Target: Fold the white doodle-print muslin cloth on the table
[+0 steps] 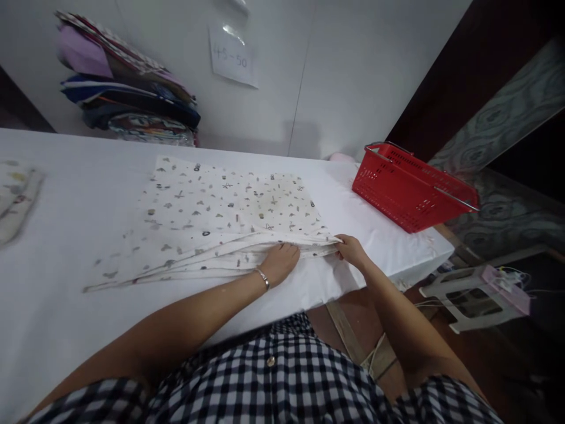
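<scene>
A white cloth [233,200] printed with small dark motifs lies spread on the table, its near edge gathered in several folded layers. My left hand [281,263], with a silver bracelet at the wrist, is on those layers near their middle. Its fingers curl into the folds and their tips are partly hidden. At the right end of the near edge, my right hand [352,250] pinches the corner of the layers between thumb and fingers. The folded edge tapers away to a point on the left.
A red plastic basket [408,185] with metal handles stands at the table's right end. Folded fabrics [132,88] are stacked at the back left. Another printed cloth [17,197] lies at the left edge. A white stool [479,294] stands right of the white-covered table [57,247].
</scene>
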A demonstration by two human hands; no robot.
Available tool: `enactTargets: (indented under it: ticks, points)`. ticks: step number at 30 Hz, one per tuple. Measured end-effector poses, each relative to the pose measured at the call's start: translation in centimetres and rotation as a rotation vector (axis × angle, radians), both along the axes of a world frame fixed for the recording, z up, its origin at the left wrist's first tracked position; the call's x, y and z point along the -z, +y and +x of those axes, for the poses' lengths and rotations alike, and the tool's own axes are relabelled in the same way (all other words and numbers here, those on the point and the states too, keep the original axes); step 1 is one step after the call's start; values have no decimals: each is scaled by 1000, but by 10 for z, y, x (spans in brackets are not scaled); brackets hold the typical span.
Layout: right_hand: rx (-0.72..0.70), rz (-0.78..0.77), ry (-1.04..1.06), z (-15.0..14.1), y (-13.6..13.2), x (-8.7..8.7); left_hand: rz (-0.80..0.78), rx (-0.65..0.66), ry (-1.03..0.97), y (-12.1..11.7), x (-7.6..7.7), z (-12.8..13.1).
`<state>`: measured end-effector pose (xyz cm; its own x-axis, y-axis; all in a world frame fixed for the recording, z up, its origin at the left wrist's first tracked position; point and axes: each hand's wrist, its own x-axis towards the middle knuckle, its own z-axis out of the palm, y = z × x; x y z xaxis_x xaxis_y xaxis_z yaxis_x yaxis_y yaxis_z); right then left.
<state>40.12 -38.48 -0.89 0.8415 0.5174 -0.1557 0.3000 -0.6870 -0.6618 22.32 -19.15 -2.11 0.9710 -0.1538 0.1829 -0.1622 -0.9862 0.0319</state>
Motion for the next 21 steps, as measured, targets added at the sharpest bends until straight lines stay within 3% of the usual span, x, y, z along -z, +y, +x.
enactTargets:
  ticks: [5,17,21]
  points:
    - [3,-39,-52,-3,2,-4,44,-17,60,-17,-5,18]
    - [-153,-231,-455,-17,-9,10,-65,69,-77,-24,3,-4]
    - [-238,-191,-654,-28,-17,15,-68,83,-130,-20,3,-5]
